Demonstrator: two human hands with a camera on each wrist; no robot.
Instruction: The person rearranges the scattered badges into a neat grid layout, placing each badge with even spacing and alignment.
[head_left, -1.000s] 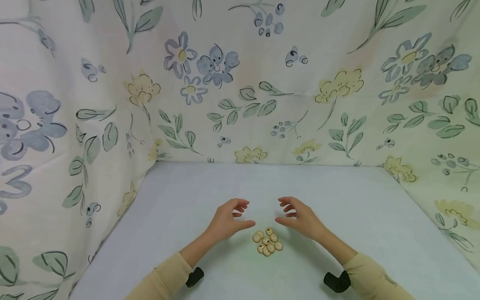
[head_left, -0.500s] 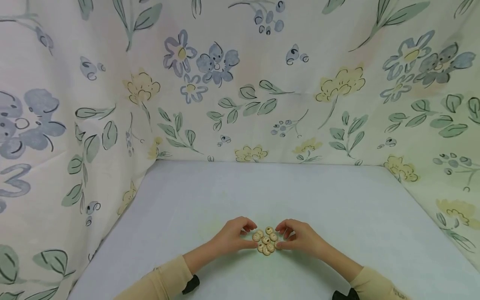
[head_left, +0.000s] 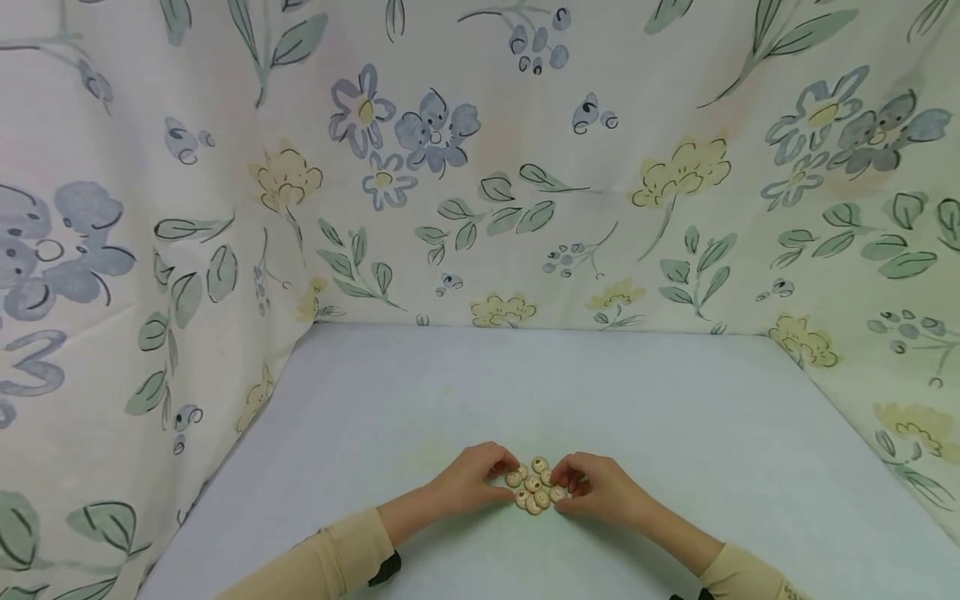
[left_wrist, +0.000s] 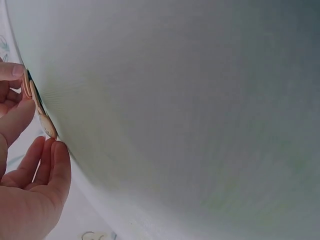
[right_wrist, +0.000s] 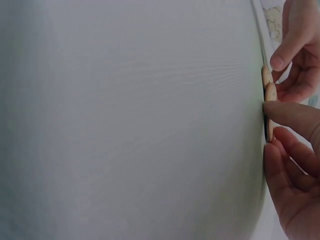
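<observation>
Several small, round wooden discs (head_left: 532, 483) with dark markings lie in a flat cluster on the white tabletop, some overlapping. My left hand (head_left: 474, 481) rests at the cluster's left side, thumb and fingers apart, fingertips right at the outer discs. Opposite it, my right hand (head_left: 603, 490) has its fingertips and thumb at the right-hand discs, one disc lying between them. In the left wrist view, the left fingers (left_wrist: 61, 155) sit against the edge of a disc seen side-on. The right thumb (right_wrist: 280, 111) overlaps a disc in the right wrist view.
The white table (head_left: 450, 375) stretches out around the hands. A floral curtain (head_left: 480, 242) hangs along its back and both sides. Beige sleeves (head_left: 337, 554) cover the forearms, with black wrist mounts (head_left: 386, 569) underneath.
Both hands have come down and inward from above the cluster to its two sides. Since half a second ago they have shifted slightly nearer me; the discs have barely moved.
</observation>
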